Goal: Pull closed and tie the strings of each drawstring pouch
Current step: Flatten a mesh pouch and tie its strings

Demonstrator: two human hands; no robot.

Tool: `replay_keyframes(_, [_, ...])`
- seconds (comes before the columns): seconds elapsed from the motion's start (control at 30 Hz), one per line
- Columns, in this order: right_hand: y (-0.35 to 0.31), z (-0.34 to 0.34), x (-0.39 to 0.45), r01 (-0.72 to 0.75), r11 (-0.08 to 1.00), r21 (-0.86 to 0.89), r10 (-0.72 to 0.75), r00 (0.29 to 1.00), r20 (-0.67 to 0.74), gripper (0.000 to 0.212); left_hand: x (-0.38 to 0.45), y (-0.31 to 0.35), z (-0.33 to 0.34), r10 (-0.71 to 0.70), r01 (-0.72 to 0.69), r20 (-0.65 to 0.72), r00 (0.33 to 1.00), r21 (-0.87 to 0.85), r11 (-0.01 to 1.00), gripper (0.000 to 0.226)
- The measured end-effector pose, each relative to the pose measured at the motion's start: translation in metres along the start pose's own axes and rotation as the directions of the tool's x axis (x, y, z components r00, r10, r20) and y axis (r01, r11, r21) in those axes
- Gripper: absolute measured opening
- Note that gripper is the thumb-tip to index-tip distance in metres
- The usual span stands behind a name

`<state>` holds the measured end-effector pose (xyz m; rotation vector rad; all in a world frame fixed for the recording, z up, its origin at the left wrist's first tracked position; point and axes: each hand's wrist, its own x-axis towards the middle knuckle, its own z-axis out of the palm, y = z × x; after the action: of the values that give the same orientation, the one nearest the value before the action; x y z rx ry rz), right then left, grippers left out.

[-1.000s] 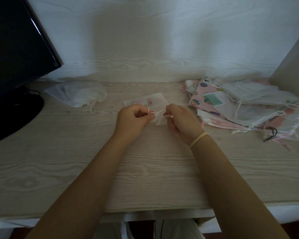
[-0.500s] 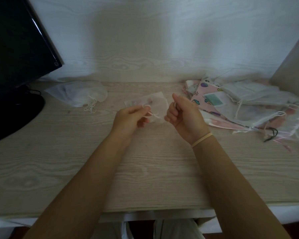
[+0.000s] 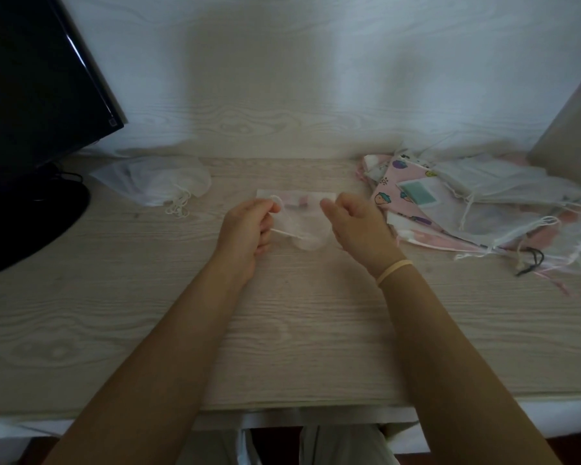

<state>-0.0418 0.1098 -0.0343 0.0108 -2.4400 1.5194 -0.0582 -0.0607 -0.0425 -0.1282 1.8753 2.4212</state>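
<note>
left hand (image 3: pixel 245 229) pinches thin white string (image 3: pixel 284 232) of sheer pouch (image 3: pixel 307 229); right hand (image 3: pixel 356 226) loosely curled, grasp unclear.

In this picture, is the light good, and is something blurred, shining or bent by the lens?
Head view: the light is dim and soft, with a broad shadow on the back wall. A bright streak of glare runs along the monitor edge. The sheer pouch between the left hand and right hand looks hazy, its string hard to trace. The wide lens bows the table front edge.
</note>
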Motion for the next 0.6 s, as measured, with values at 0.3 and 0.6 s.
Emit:
replay_keyframes(0.3, [0.004, 0.001, -0.003, 0.139, 0.858, -0.495, -0.021, 0.972, 0.236, 0.028, 0.003, 0.007, -0.006, 0.096, -0.113, -0.231, 0.968, -0.063, 0.992, 0.039])
replay_keyframes(0.6, [0.011, 0.005, -0.003, 0.143, 0.850, -0.507, -0.080, 0.986, 0.144, 0.025, 0.008, -0.005, -0.016, 0.560, -0.276, -0.169, 0.811, 0.734, 0.621, 0.014])
